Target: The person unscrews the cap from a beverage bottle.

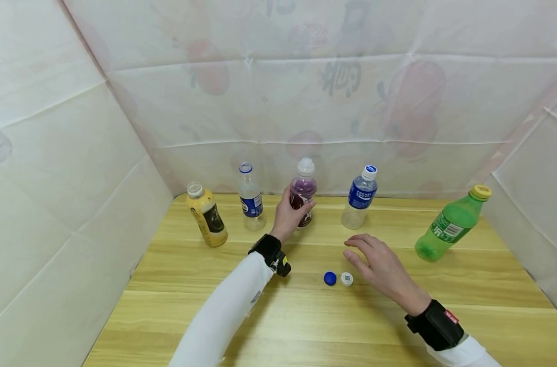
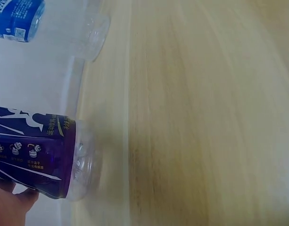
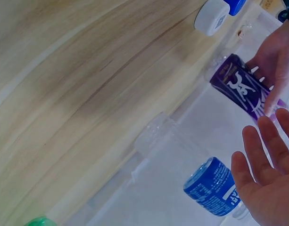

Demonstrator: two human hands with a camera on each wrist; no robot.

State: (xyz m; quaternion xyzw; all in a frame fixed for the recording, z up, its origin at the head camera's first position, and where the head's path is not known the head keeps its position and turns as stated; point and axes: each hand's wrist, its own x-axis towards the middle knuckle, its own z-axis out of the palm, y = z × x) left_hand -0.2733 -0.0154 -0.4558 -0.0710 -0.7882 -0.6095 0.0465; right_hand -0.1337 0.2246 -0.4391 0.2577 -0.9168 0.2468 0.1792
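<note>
My left hand (image 1: 285, 218) grips a sports drink bottle (image 1: 304, 186) with a dark purple label and a whitish cap, its thumb across the front. The bottle stands upright near the back edge; in the left wrist view its clear base (image 2: 83, 162) shows below the label. My right hand (image 1: 383, 266) hovers over the table with relaxed, slightly bent fingers and holds nothing. Just left of it lie a blue bottle cap (image 1: 330, 278) and a white bottle cap (image 1: 347, 279). Beyond its fingers stands a clear bottle (image 1: 361, 196) with a blue label and white-and-blue cap.
Left of the purple bottle stands an uncapped clear bottle (image 1: 252, 204) with a blue label, then a yellow bottle (image 1: 208, 216) with a whitish top. A green bottle (image 1: 450, 224) with a yellow cap is at the right. White sheets (image 1: 278, 102) wall the wooden table (image 1: 306, 326).
</note>
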